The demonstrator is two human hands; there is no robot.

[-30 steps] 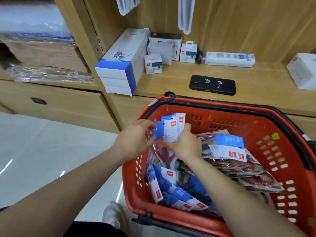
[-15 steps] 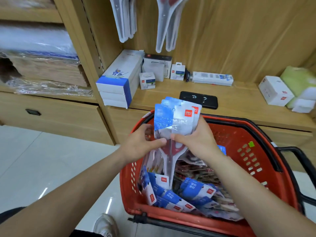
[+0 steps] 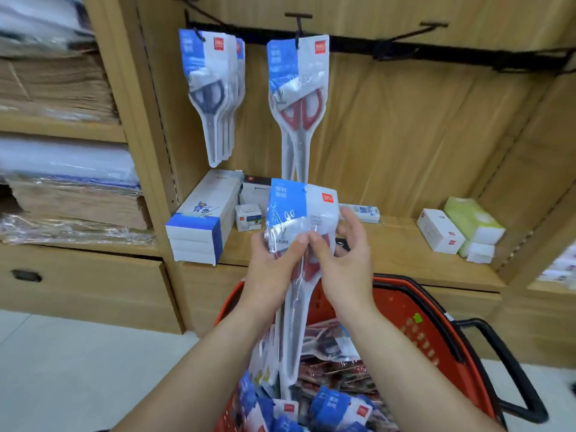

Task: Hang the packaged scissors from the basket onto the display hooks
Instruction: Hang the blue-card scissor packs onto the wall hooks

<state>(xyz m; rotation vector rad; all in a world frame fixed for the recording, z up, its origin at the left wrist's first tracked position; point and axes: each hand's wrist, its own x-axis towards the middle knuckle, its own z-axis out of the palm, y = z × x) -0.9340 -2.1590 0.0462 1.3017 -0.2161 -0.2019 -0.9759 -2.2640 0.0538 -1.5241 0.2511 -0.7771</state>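
I hold a small stack of packaged scissors (image 3: 299, 213) upright above the red basket (image 3: 436, 325); blue-and-white cards on top, red handles below. My left hand (image 3: 271, 263) grips the stack from the left. My right hand (image 3: 339, 257) pinches it with thumb and forefinger, the other fingers spread. More packs (image 3: 339, 403) lie in the basket. On the black rail, the left hook (image 3: 199, 32) carries grey-handled packs (image 3: 212, 95), the middle hook (image 3: 298, 29) carries red-handled packs (image 3: 297, 98). A third hook (image 3: 414, 32) to the right is bare.
A wooden shelf (image 3: 389, 247) under the hooks holds stacked blue-white boxes (image 3: 202, 222), small white boxes (image 3: 439, 229) and a green pack (image 3: 470, 219). Left shelves hold brown paper stacks (image 3: 62, 85). A drawer (image 3: 81, 282) sits low left. The basket's black handle (image 3: 511, 375) juts right.
Both hands lifted the stack of packs out of the basket and up toward the hooks. My view tilted upward, so the hook rail and hanging packs came into sight.
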